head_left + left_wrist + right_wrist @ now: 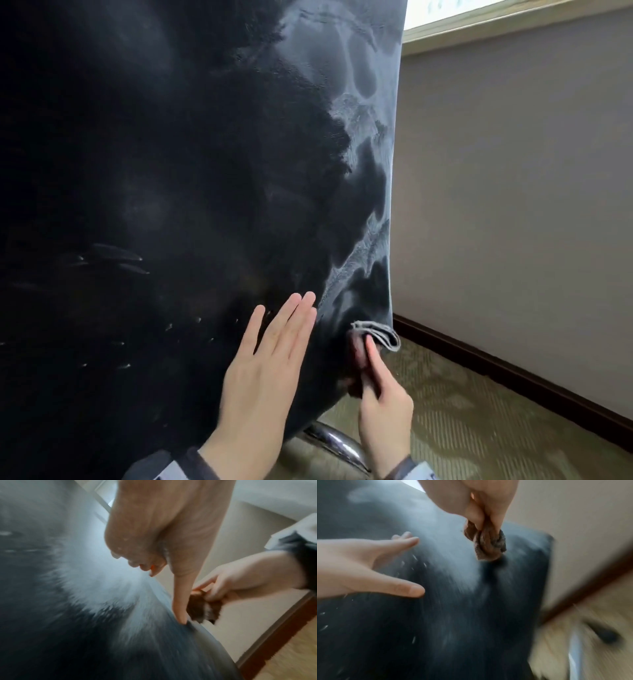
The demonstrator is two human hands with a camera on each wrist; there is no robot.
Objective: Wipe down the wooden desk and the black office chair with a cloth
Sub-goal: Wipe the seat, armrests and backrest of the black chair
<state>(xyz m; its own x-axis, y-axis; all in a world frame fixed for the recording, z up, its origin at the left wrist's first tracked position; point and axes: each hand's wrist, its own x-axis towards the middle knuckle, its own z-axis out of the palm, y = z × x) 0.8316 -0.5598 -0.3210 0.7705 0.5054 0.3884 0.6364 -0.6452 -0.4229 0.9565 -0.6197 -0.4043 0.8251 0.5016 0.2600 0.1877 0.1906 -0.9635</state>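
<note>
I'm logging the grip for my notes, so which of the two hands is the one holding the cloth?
The right hand pinches the folded cloth at the chair back's lower edge. The left hand lies flat on it, fingers straight, holding nothing.

Window-lit; wrist views blurred (streaky).

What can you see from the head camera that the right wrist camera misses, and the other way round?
Only the head view shows the window frame up top, the chrome chair base and both sleeves. Only the right wrist view shows close up how the right hand's fingertips pinch the bunched cloth. Both show the black chair back with pale wipe streaks, the left hand flat against it, the right hand and the carpet.
</note>
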